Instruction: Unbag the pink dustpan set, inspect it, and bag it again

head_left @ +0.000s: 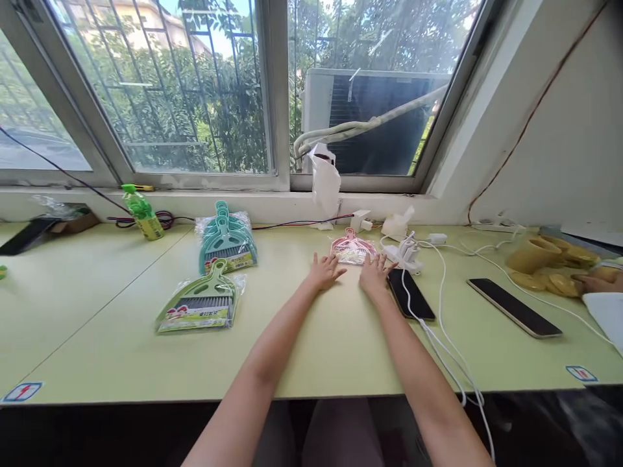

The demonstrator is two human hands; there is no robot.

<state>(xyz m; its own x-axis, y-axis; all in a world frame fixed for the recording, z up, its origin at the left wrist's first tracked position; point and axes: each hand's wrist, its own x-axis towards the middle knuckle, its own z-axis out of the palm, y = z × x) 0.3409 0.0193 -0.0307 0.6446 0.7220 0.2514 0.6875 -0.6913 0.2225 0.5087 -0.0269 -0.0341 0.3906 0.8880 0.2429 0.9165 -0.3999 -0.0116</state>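
A pink dustpan-and-brush set (351, 245) in clear wrap lies toward the back of the table. My left hand (325, 271) rests on the table at its near left corner, fingers spread. At the near right corner is my right hand (374, 275), with its fingers also apart. Fingertips of both hands reach the edges of the wrap; whether they press on it I cannot tell. To the left, a green wrapped dustpan set (202, 301) lies in front of several overlapping teal dustpan sets (228, 243).
Beside my right hand lies a black phone (411, 295), crossed by white cables (442, 298) from a power strip (407, 253). Another phone (513, 307) is farther right, near a co-worker's hand (603, 283) and brown items. A green spray bottle (143, 213) stands back left.
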